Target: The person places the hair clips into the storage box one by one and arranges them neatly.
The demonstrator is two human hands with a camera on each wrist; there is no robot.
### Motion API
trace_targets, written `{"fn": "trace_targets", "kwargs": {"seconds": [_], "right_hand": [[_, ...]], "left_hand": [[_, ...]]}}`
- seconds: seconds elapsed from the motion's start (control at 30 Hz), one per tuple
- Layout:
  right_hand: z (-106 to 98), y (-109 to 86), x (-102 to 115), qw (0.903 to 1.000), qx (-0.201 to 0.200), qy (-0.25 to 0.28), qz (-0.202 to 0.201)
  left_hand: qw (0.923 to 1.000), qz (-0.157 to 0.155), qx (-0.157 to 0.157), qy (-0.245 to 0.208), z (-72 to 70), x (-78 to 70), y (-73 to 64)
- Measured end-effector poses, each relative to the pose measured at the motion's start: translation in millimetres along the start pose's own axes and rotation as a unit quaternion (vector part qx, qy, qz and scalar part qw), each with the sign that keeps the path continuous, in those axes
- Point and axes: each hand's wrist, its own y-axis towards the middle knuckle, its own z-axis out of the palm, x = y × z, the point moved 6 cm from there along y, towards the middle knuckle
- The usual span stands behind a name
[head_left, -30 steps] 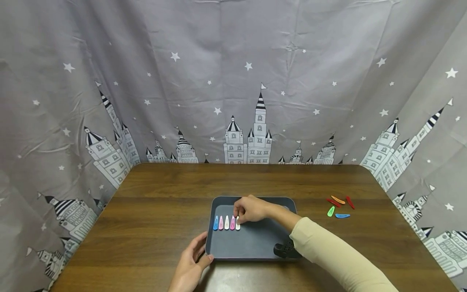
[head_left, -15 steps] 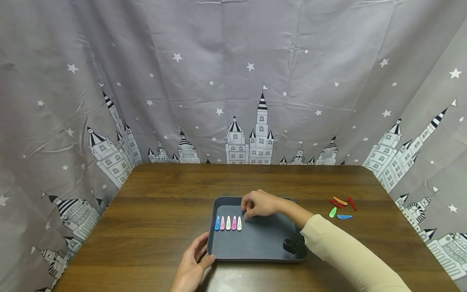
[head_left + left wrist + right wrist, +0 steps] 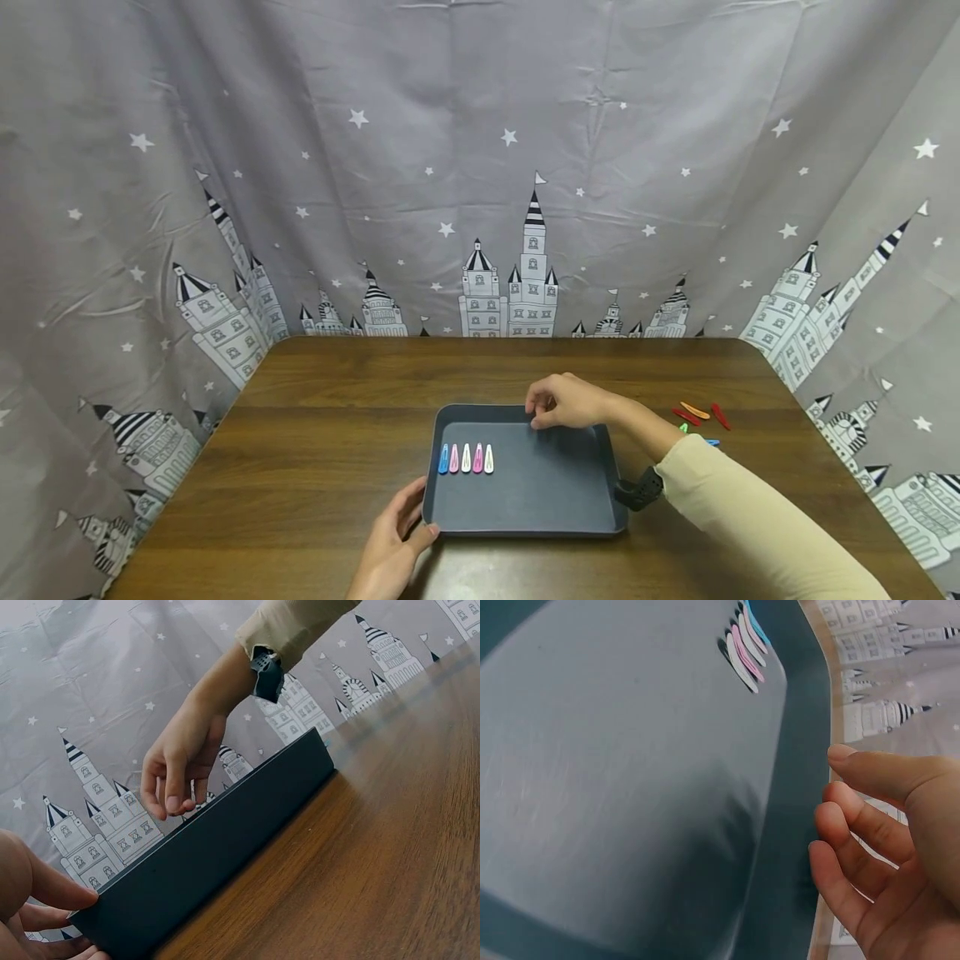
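A grey tray rests on the wooden table. Side by side in its left part lie several snap hair clips, blue, light pink, white, magenta and white. My left hand holds the tray's near left corner, thumb on the rim. Over the tray's far edge hovers my right hand, its fingers loosely bent and nothing between them. In the right wrist view, the row of clips is at the top, away from the fingers.
Right of the tray lie several loose clips on the table: an orange clip, red clips, and green and blue ones partly hidden by the right arm. A grey castle-print curtain hangs behind the table.
My right hand has let go of the right-hand white clip, which lies in the row, and has moved right and away toward the tray's far edge. The left hand keeps its hold.
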Motion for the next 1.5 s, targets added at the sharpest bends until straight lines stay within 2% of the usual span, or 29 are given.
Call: {"fn": "trace_targets", "kwargs": {"seconds": [0.33, 0.8, 0.9, 1.1, 1.5], "right_hand": [[-16.1, -18.3, -9.3, 0.9998, -0.021, -0.002, 0.001], [-31.4, -45.7, -31.5, 0.9985, -0.047, 0.002, 0.03], [-36.2, -52.7, -36.2, 0.9982, -0.05, 0.007, 0.034], [-53.4, -70.1, -48.5, 0.9965, -0.072, 0.0, 0.043], [-77.4, -117.3, -83.4, 0.9889, -0.09, 0.011, 0.117]], "left_hand": [[0.9999, 0.008, 0.004, -0.012, 1.0, 0.5, -0.9], [0.9998, 0.017, 0.003, -0.003, -0.1, -0.3, -1.2], [0.9999, 0.015, 0.002, -0.002, -0.1, -0.6, -1.0], [0.9999, -0.008, -0.006, 0.008, 0.0, 0.2, 1.6], [1.0, -0.006, -0.001, -0.001, 0.7, 0.1, 0.0]]}}
